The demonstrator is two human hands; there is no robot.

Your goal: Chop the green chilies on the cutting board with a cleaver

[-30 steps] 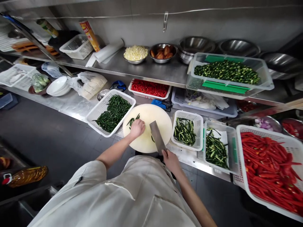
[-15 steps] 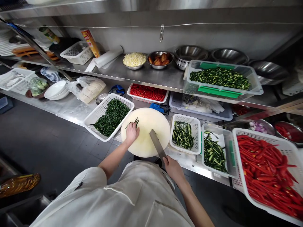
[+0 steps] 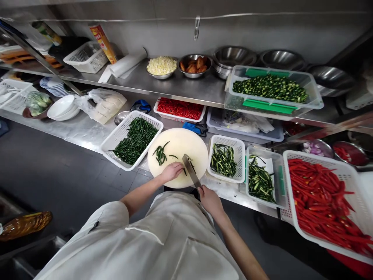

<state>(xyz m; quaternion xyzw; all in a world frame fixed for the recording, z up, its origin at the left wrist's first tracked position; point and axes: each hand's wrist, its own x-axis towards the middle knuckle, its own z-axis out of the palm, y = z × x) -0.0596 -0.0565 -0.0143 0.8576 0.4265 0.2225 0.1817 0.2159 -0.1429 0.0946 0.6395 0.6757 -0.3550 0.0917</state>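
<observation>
My right hand (image 3: 210, 199) grips a cleaver (image 3: 191, 171), whose blade stands over the right half of a round white cutting board (image 3: 177, 140). Close to the blade, the fingers of my left hand (image 3: 172, 172) are closed on a green chili pepper (image 3: 184, 171). Several more green chili peppers (image 3: 160, 154) lie loose on the board's left side. A few dark green pieces show along the blade's right side. Left of the board sits a white basket (image 3: 108, 144) full of whole green chilies; on its right, a smaller white basket (image 3: 241, 147) holds split green ones.
A clear tub (image 3: 282, 194) of cut green chilies and a large basket (image 3: 288, 155) of red chilies stand to the right. Behind, a basket of red chilies (image 3: 180, 110) sits under a steel shelf (image 3: 201, 93) bearing bowls and a tub of chopped greens (image 3: 271, 89).
My left hand has moved right and nearer me, from the board's left side to the cleaver. The chilies it was on now lie spread there. The camera view has shifted slightly.
</observation>
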